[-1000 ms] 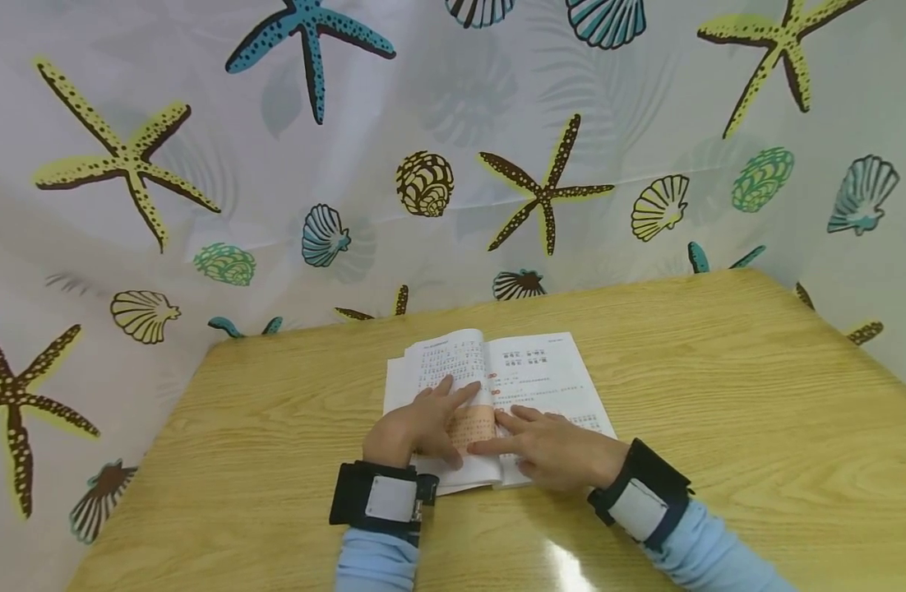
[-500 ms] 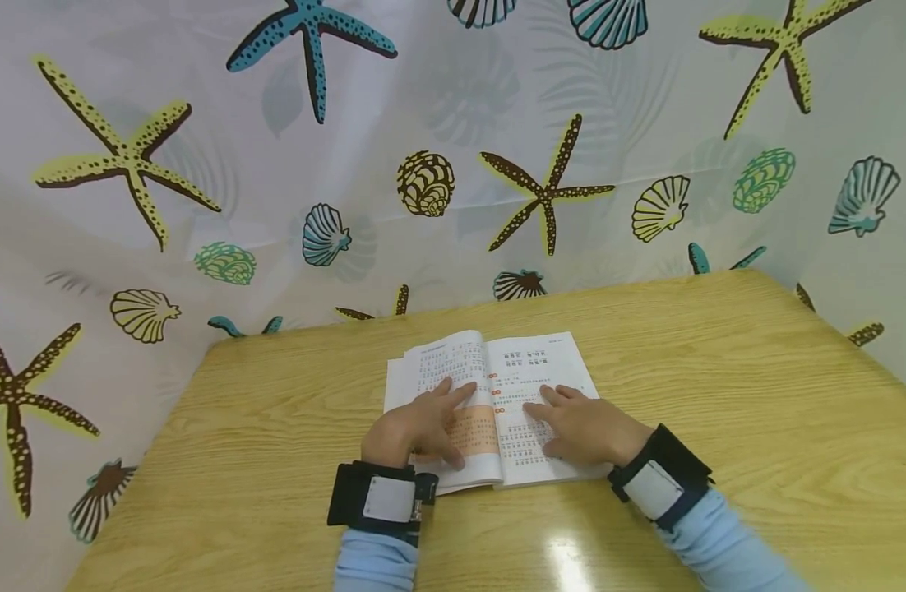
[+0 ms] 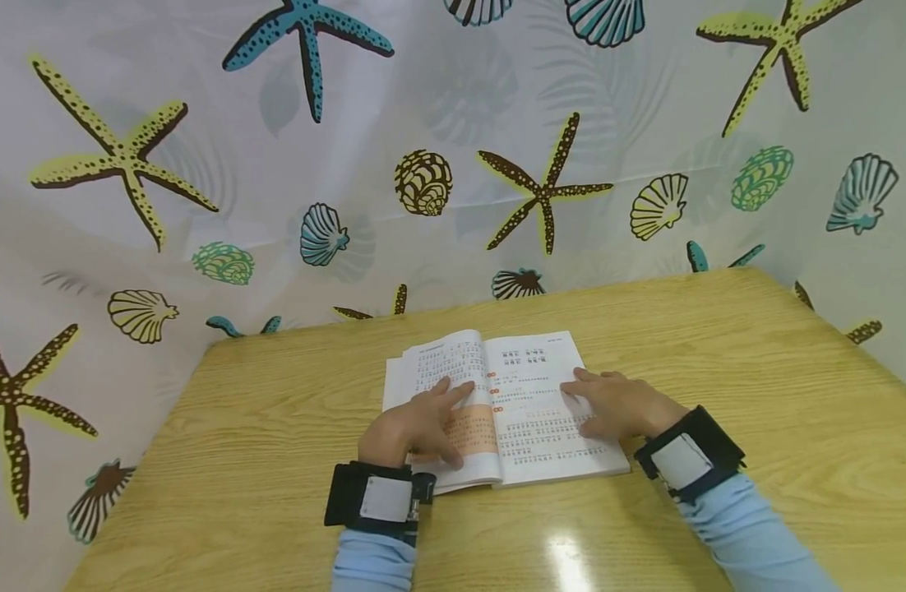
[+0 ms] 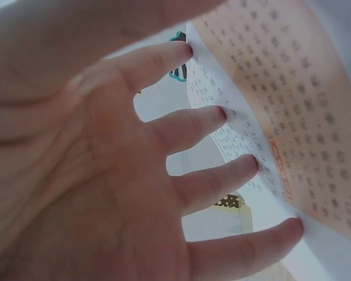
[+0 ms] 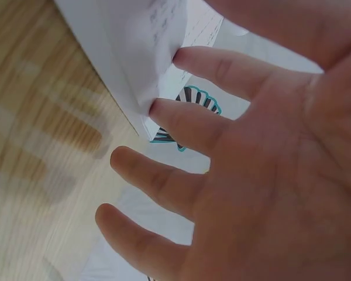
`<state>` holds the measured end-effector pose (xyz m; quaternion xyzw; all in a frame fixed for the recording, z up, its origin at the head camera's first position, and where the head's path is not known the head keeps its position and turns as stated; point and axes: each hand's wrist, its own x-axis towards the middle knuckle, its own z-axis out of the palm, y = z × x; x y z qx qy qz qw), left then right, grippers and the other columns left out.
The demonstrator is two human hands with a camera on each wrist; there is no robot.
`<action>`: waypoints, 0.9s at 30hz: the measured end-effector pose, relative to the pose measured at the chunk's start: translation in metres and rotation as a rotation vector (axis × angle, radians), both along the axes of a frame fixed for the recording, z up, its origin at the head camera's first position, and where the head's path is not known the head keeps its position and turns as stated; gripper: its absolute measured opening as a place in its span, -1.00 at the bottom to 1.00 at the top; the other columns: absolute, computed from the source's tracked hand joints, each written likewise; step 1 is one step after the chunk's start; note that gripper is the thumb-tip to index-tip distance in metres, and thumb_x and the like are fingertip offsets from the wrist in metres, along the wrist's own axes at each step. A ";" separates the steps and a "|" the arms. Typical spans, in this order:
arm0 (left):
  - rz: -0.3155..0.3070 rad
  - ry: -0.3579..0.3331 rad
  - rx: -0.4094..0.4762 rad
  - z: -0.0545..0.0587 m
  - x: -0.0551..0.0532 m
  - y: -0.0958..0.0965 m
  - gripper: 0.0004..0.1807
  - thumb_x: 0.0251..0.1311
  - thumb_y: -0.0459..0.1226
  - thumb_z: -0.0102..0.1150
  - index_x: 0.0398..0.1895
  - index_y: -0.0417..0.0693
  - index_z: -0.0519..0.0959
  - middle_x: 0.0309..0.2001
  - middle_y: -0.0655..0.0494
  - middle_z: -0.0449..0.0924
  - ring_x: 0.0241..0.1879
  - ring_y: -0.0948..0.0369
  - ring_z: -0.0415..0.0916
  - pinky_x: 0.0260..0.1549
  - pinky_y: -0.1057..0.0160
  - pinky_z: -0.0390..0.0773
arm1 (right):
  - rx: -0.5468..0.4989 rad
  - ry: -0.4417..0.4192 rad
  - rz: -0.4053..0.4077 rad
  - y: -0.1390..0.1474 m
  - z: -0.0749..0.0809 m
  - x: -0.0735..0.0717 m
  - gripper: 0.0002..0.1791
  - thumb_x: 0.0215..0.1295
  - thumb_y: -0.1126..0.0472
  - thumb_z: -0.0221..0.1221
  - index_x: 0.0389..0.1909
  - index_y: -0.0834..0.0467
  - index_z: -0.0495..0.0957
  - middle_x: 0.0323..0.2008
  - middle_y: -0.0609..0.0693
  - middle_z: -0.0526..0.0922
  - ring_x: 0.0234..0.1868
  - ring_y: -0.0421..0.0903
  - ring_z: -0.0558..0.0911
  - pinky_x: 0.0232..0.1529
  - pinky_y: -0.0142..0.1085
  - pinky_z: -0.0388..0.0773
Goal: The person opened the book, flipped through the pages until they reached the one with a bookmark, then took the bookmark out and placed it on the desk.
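An open book (image 3: 534, 427) with printed text lies on the table, its left page (image 3: 471, 429) carrying an orange block near the bottom. My left hand (image 3: 416, 423) rests on that page with fingers spread; in the left wrist view its fingertips (image 4: 245, 167) touch the paper beside the orange block (image 4: 298, 117). At the right page's outer edge is my right hand (image 3: 619, 404), fingers extended. The right wrist view shows two fingertips (image 5: 158, 108) against the book's edge (image 5: 128, 64), while the other two fingers (image 5: 134, 234) reach past it. Neither hand grips anything.
The wooden table (image 3: 275, 427) spreads around the book on all sides. Behind it hangs a white cloth (image 3: 423, 107) printed with starfish and shells. Black straps (image 3: 375, 497) with pale plates circle both wrists, over light blue sleeves (image 3: 756, 526).
My right hand has slid from the book's middle fold across the right page to its outer edge, uncovering the text. My left hand has stayed in place on the left page.
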<state>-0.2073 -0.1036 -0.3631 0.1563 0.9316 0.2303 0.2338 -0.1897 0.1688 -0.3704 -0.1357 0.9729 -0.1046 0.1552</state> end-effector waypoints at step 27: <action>0.011 -0.017 0.019 0.003 0.001 0.000 0.15 -0.10 -0.40 0.61 0.60 0.11 0.18 0.61 -0.13 -0.08 0.55 -0.16 -0.08 0.42 -0.20 0.12 | 0.000 0.038 -0.055 0.004 0.005 0.000 -0.57 0.14 0.07 0.43 -0.22 0.36 0.58 -0.26 0.11 0.51 -0.25 0.08 0.46 -0.15 0.07 0.51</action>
